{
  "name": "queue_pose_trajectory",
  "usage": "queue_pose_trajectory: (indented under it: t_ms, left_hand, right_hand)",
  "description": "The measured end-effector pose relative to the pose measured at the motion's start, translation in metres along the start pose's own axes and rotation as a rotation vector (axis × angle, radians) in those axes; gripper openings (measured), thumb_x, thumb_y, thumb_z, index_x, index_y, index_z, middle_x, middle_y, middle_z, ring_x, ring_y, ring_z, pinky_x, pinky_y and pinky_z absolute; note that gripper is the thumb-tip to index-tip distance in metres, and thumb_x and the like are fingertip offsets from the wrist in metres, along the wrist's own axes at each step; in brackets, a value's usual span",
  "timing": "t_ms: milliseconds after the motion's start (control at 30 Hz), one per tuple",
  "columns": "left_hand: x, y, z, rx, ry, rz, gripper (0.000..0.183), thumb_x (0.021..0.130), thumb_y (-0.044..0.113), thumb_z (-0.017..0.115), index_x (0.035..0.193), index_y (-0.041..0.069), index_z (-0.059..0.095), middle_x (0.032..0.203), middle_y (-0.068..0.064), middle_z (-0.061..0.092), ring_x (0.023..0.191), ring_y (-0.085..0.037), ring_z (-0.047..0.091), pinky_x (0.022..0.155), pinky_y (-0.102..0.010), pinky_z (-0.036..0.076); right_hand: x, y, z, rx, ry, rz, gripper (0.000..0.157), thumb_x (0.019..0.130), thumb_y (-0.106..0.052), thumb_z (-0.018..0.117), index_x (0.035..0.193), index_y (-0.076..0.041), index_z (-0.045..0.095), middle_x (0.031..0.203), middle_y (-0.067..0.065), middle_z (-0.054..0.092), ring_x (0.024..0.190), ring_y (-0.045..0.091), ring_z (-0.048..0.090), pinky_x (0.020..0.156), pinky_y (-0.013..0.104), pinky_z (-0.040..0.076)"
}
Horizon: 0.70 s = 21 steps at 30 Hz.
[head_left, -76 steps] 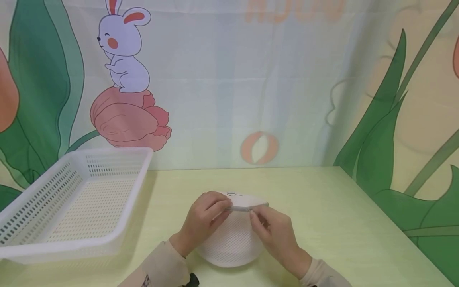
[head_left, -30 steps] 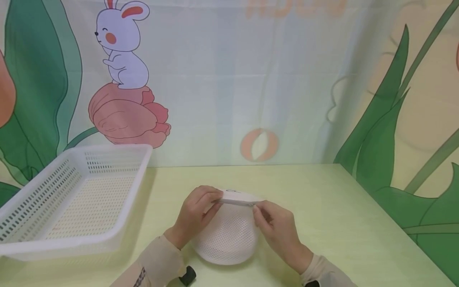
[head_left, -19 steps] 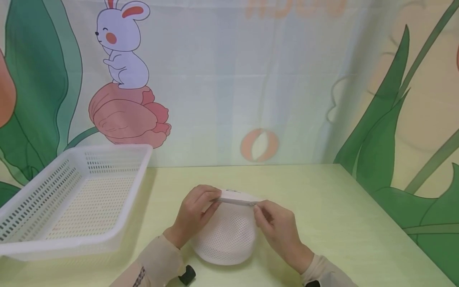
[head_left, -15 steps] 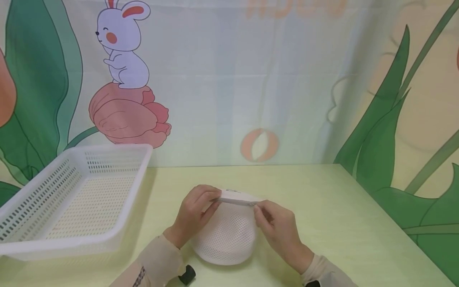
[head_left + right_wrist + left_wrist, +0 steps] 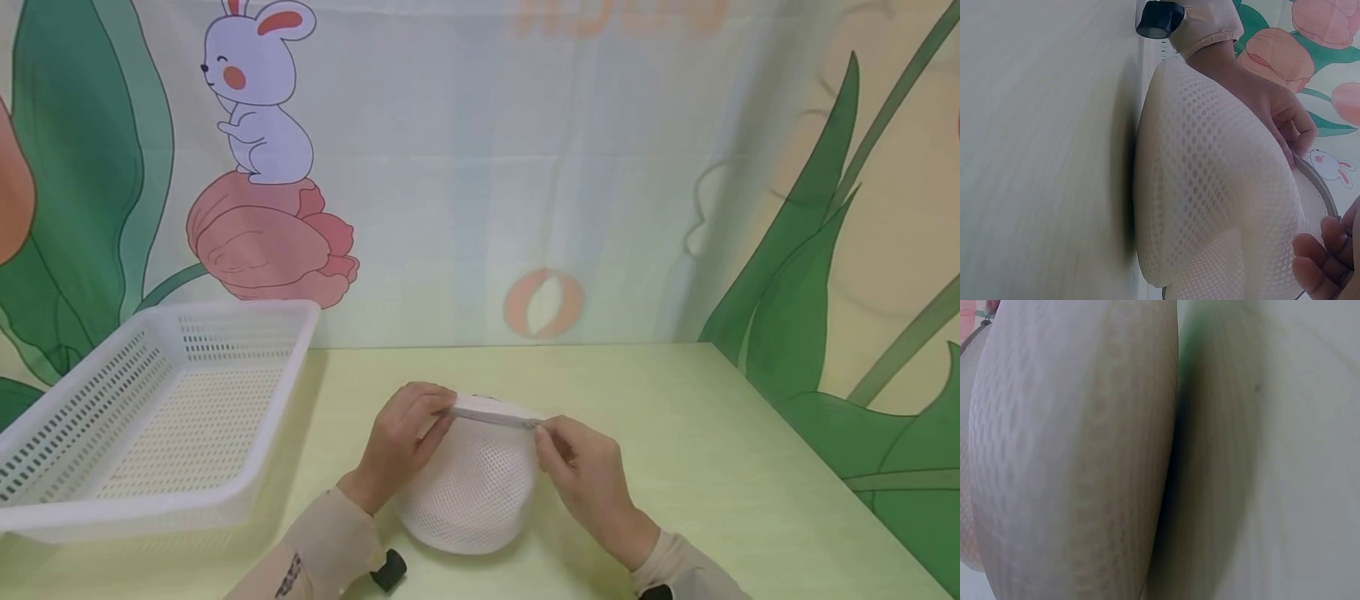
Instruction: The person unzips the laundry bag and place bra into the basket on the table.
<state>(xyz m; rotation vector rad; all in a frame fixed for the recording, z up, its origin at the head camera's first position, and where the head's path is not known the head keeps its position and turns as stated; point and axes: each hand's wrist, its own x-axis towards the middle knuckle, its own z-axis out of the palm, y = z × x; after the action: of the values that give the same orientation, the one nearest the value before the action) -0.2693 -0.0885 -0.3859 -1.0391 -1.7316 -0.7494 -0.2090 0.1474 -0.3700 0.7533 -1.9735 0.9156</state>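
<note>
A white mesh laundry bag (image 5: pixel 472 492) stands puffed out on the table in the head view, with a grey zipper (image 5: pixel 491 417) along its upper edge. My left hand (image 5: pixel 401 437) pinches the zipper edge at its left end. At the right end, thumb and fingers of my right hand (image 5: pixel 588 475) pinch the zipper by its slider. Close up, the mesh bag (image 5: pixel 1054 450) fills much of the left wrist view and hides the left hand there. The right wrist view shows the curled right-hand fingers (image 5: pixel 1316 259) near the bag, and the left hand (image 5: pixel 1272 106) beyond it.
A white perforated plastic basket (image 5: pixel 217 492) stands to the left on the pale yellow-green table (image 5: pixel 712 467). A printed curtain (image 5: pixel 420 183) with a rabbit and flowers hangs behind the table. A dark wrist device (image 5: pixel 390 571) sits at the left sleeve.
My left hand has moved left and slightly up, and my right hand a little right, so the hands are further apart. More of the zipper shows between them. The bag has tilted leftward.
</note>
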Motion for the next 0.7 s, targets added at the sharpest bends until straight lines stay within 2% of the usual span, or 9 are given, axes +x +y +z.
queue_pose_trajectory:
  t_ms: [467, 700]
  left_hand:
    - [-0.0002, 0.0008, 0.0007, 0.011, -0.007, 0.0, 0.029, 0.101, 0.028, 0.049, 0.1, 0.002, 0.061, 0.098, -0.01, 0.065, 0.088, -0.023, 0.062, 0.077, -0.031, 0.053]
    - [0.0044, 0.002, 0.0, 0.004, 0.008, 0.041, 0.027, 0.098, 0.026, 0.052, 0.097, 0.001, 0.063, 0.095, -0.01, 0.064, 0.084, -0.023, 0.061, 0.074, -0.032, 0.053]
  right_hand:
    - [0.0006, 0.0004, -0.001, 0.001, 0.0, 0.008, 0.012, 0.083, 0.006, 0.062, 0.078, -0.005, 0.063, 0.06, -0.005, 0.06, 0.053, -0.002, 0.052, 0.045, 0.01, 0.044]
    - [0.0016, 0.0026, -0.0012, -0.042, -0.013, 0.034, 0.012, 0.085, 0.005, 0.063, 0.079, -0.006, 0.062, 0.061, -0.005, 0.059, 0.054, -0.002, 0.051, 0.045, 0.01, 0.042]
